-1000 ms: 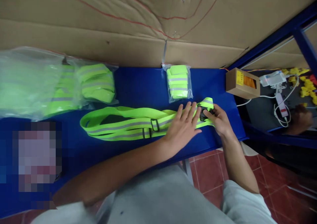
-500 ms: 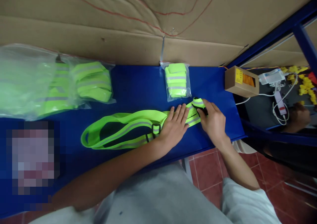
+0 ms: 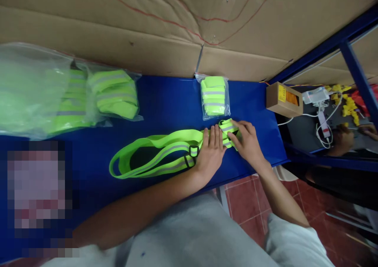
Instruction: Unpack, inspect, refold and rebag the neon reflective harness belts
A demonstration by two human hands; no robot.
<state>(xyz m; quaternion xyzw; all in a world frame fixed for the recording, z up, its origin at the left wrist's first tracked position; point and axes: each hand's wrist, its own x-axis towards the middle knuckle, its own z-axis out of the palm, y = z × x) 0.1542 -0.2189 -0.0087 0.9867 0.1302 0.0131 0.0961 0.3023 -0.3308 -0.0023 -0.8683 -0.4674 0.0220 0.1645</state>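
A neon-yellow reflective strap (image 3: 165, 140) with grey stripes and black buckles lies lengthwise on the blue table. Its left part forms a wide loose loop. My left hand (image 3: 212, 151) rests flat across the strap with the fingers stretched out, pressing it against the table. At the strap's right end, my right hand (image 3: 246, 141) grips the folded-over end between thumb and fingers. Just beyond my hands lies a clear zip bag (image 3: 214, 95) with a folded strap of the same kind inside.
More bagged straps (image 3: 115, 95) and a large clear bag (image 3: 29, 93) are at the back left. A cardboard box (image 3: 284, 99) stands on the right. Past the blue frame (image 3: 356, 68), a co-worker's hands (image 3: 342, 140) are beside white cables and yellow pieces.
My right hand has moved left with the strap's end, folding it over toward my left hand. The left hand stays on the strap. The view has shifted slightly.
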